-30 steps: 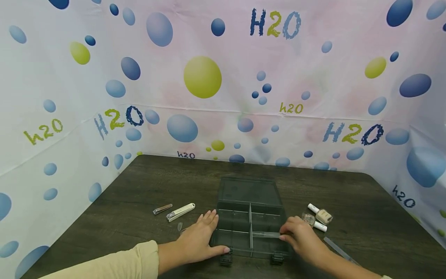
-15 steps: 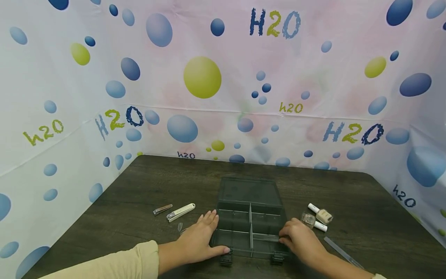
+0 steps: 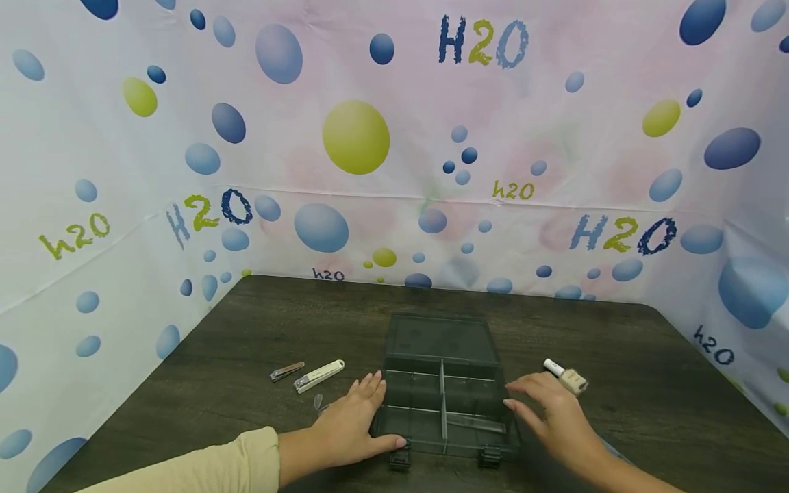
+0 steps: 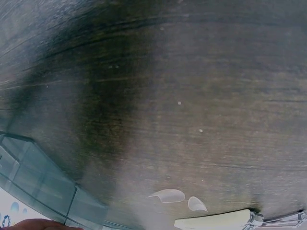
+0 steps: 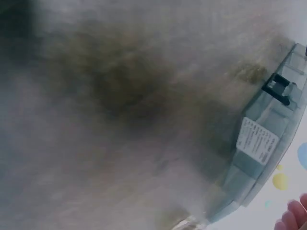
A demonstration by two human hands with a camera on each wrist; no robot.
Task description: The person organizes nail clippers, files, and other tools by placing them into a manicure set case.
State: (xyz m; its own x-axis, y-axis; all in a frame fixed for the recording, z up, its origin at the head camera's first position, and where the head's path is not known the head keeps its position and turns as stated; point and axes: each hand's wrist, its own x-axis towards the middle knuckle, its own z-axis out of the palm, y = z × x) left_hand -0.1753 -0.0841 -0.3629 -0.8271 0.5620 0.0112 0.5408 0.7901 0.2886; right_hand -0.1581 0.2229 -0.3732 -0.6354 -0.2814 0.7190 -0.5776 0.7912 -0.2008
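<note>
A dark translucent compartment box (image 3: 440,340) stands on the table with its lid laid back. My left hand (image 3: 348,421) rests on its left side, fingers straight along the wall and thumb at the left front latch (image 3: 400,457). Just off the box's right side is my right hand (image 3: 551,411), thumb and fingers apart, holding nothing. Inside the front right compartment lies a flat clear strip (image 3: 474,422). The right wrist view shows the box's outer wall with a label (image 5: 257,140) and a latch (image 5: 278,88). Only fingertips (image 5: 292,218) of a hand show there.
Left of the box lie a small nail clipper (image 3: 286,371), a larger white-handled nail clipper (image 3: 319,376) and clear curved pieces (image 4: 171,195). A nail polish bottle (image 3: 573,381) lies beyond my right hand. My right forearm mostly covers another clear strip (image 3: 613,450).
My right hand has let go of the flat strip, which now lies in the front right compartment, and has moved right, covering the second polish bottle. My left hand has stayed put.
</note>
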